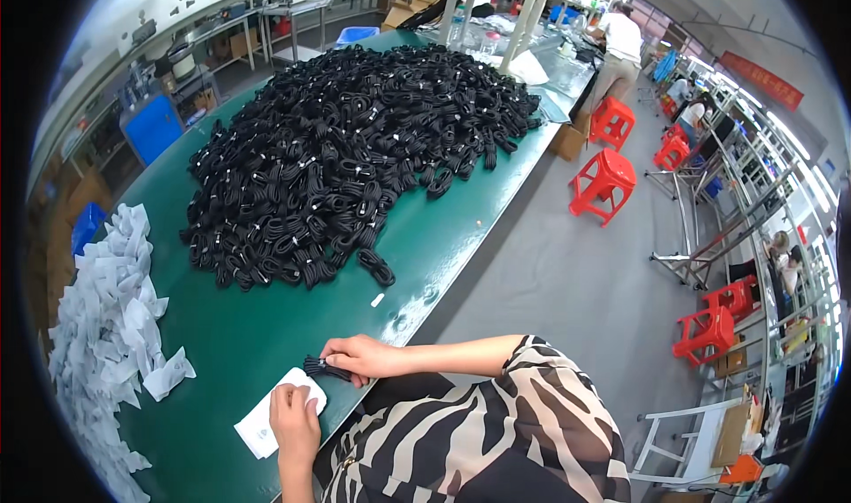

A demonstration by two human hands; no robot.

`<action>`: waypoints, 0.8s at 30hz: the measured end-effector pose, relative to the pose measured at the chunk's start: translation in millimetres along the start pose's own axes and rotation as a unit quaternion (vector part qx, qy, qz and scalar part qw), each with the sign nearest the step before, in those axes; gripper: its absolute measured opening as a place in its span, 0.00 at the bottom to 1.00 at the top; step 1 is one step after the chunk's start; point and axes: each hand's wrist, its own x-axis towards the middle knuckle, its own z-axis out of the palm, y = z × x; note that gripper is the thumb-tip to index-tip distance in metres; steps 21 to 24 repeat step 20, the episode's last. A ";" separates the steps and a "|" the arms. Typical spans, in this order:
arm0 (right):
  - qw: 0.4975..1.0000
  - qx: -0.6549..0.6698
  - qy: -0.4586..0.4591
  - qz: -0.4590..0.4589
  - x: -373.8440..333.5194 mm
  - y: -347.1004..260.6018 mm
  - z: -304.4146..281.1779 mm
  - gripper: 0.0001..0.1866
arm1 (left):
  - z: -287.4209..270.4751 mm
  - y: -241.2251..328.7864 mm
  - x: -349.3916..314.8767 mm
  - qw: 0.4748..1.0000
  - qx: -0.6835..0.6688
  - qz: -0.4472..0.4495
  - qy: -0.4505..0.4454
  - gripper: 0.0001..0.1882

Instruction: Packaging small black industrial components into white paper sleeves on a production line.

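At the near edge of the green table point(208, 326), my right hand point(362, 358) is closed on a coiled black cable point(326, 369). My left hand point(294, 419) has its fingers bent over a small white bag point(260, 428) and grips its upper end. The cable's end lies right beside the bag's upper end; whether it reaches inside I cannot tell. Beyond my hands, a large heap of similar coiled black cables point(328, 157) covers the table, with one loose coil point(376, 267) lying at its near side.
A pile of whitish bags point(111, 317) lies along the table's left side. A small white scrap point(378, 300) sits near the right edge. Red stools point(605, 184) stand on the grey floor to the right. A person point(619, 46) stands at the table's far end.
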 end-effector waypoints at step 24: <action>0.895 -0.403 0.077 -0.176 24.6 23.6 18.5 0.35 | -1.4 -13.2 -32.3 0.998 0.015 -0.065 0.004 0.05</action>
